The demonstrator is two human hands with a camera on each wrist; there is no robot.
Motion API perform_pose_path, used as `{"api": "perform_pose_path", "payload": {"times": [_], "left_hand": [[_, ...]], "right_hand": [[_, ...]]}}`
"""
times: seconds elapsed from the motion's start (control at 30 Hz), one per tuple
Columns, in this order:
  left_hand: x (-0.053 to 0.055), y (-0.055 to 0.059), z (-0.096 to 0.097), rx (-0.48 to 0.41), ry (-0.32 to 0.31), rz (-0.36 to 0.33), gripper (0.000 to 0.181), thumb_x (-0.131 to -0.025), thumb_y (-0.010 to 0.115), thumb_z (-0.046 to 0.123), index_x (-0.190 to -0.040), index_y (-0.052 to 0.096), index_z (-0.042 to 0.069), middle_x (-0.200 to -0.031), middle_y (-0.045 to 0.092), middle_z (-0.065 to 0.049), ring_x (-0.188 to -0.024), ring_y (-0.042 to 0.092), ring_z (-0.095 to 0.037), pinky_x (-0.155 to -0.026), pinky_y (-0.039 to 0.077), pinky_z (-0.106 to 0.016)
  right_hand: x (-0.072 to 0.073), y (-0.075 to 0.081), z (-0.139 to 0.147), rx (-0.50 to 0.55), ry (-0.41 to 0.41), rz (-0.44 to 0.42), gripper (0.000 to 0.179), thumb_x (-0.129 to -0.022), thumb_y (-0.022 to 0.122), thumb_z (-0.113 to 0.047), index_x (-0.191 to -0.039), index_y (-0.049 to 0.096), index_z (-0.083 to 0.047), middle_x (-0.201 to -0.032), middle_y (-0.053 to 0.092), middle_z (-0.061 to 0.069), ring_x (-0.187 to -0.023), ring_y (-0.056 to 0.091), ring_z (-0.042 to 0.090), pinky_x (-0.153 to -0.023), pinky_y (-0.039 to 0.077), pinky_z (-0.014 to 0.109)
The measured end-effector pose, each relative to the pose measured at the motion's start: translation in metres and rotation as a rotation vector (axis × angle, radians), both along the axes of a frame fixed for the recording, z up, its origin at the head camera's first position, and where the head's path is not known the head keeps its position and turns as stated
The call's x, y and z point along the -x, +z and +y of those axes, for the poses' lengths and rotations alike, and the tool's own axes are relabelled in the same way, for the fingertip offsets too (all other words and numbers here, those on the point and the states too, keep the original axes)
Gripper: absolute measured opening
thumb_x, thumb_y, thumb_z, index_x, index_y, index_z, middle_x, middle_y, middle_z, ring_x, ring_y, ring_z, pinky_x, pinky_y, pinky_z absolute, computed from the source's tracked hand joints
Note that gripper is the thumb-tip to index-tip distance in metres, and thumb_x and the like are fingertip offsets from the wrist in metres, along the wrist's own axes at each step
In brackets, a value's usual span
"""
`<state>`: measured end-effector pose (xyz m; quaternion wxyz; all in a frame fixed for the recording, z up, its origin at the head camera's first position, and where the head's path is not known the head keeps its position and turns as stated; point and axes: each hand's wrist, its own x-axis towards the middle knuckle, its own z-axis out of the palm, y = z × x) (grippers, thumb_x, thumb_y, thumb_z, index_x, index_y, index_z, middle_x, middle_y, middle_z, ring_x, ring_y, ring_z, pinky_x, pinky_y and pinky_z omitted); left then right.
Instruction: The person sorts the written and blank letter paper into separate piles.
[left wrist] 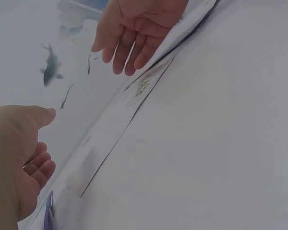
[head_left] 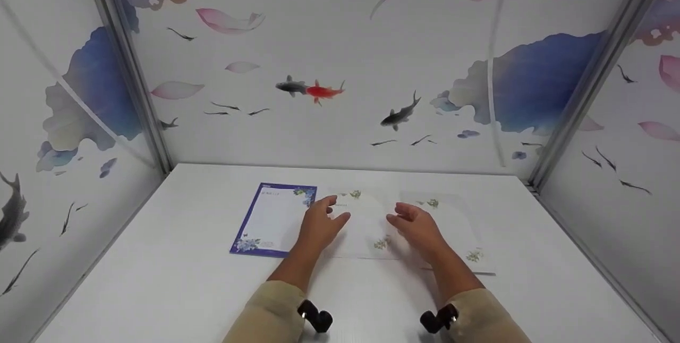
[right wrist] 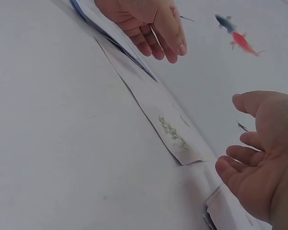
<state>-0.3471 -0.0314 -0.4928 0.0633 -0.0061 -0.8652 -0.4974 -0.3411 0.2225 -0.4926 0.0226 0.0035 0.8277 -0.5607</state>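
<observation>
Between my two hands lies a pale sheet of paper (head_left: 361, 226) with small green plant prints, flat on the white table. My left hand (head_left: 320, 223) hovers over its left side, close to a blue-bordered notepad (head_left: 271, 221) with flower corners. The right hand (head_left: 418, 228) is above the gap beside a second pale pad (head_left: 451, 231) with similar plant prints. Both hands hold nothing; their fingers are relaxed and slightly bent, palms facing each other. In the left wrist view the sheet's near edge (left wrist: 120, 136) shows under the hands.
White panels printed with fish, petals and blue leaves stand behind and on both sides, joined by grey metal posts (head_left: 130, 67). The white table (head_left: 159, 279) extends around the papers. A black camera mount (head_left: 316, 316) sits on each sleeve.
</observation>
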Motion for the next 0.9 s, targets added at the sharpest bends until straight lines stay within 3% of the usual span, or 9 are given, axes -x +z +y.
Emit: {"api": "perform_pose_path", "payload": {"times": [0.13,0.33,0.47,0.63,0.73,0.9], "left_hand": [[-0.002,-0.004,-0.002,0.043,-0.039,-0.038,0.069,-0.096,0.08,0.04,-0.157,0.054,0.017,-0.161,0.055,-0.01,-0.15,0.053,-0.033,-0.125,0.045,-0.051],[-0.007,-0.008,-0.006,0.184,-0.166,-0.097,0.083,-0.093,0.082,0.047,-0.162,0.047,0.017,-0.172,0.041,-0.011,-0.162,0.035,-0.035,-0.133,0.031,-0.055],[-0.01,-0.011,-0.007,0.34,-0.243,-0.092,0.086,-0.092,0.081,0.053,-0.161,0.048,0.015,-0.172,0.042,-0.011,-0.163,0.033,-0.035,-0.134,0.028,-0.053],[-0.013,-0.011,-0.006,0.559,-0.332,-0.047,0.084,-0.093,0.077,0.058,-0.158,0.053,0.009,-0.171,0.042,-0.014,-0.162,0.034,-0.037,-0.134,0.03,-0.052],[-0.015,-0.009,-0.006,0.596,-0.349,-0.033,0.083,-0.093,0.076,0.058,-0.156,0.055,0.007,-0.171,0.042,-0.017,-0.161,0.036,-0.039,-0.133,0.032,-0.052],[-0.015,-0.008,-0.006,0.6,-0.343,-0.032,0.082,-0.095,0.074,0.058,-0.156,0.054,0.007,-0.171,0.041,-0.016,-0.161,0.035,-0.039,-0.133,0.031,-0.051]], "right_hand": [[-0.003,-0.001,-0.002,-0.073,0.035,-0.006,0.081,-0.098,0.076,-0.05,-0.162,0.046,-0.011,-0.167,0.048,0.014,-0.158,0.043,0.036,-0.129,0.037,0.056],[-0.01,-0.003,-0.009,-0.212,0.102,-0.046,0.087,-0.093,0.08,-0.053,-0.164,0.045,-0.017,-0.171,0.044,0.01,-0.162,0.036,0.034,-0.132,0.031,0.057],[-0.013,-0.003,-0.015,-0.372,0.129,-0.057,0.089,-0.09,0.084,-0.051,-0.163,0.046,-0.018,-0.171,0.044,0.01,-0.163,0.033,0.036,-0.133,0.027,0.059],[-0.017,-0.004,-0.022,-0.545,0.177,-0.022,0.085,-0.09,0.086,-0.043,-0.159,0.051,-0.008,-0.172,0.041,0.014,-0.163,0.032,0.039,-0.134,0.025,0.058],[-0.017,-0.005,-0.025,-0.594,0.19,-0.008,0.082,-0.092,0.084,-0.041,-0.157,0.052,-0.005,-0.173,0.039,0.015,-0.163,0.031,0.04,-0.134,0.026,0.058],[-0.017,-0.004,-0.026,-0.577,0.175,-0.025,0.081,-0.092,0.084,-0.042,-0.158,0.052,-0.006,-0.174,0.038,0.014,-0.164,0.03,0.039,-0.134,0.025,0.057]]}}
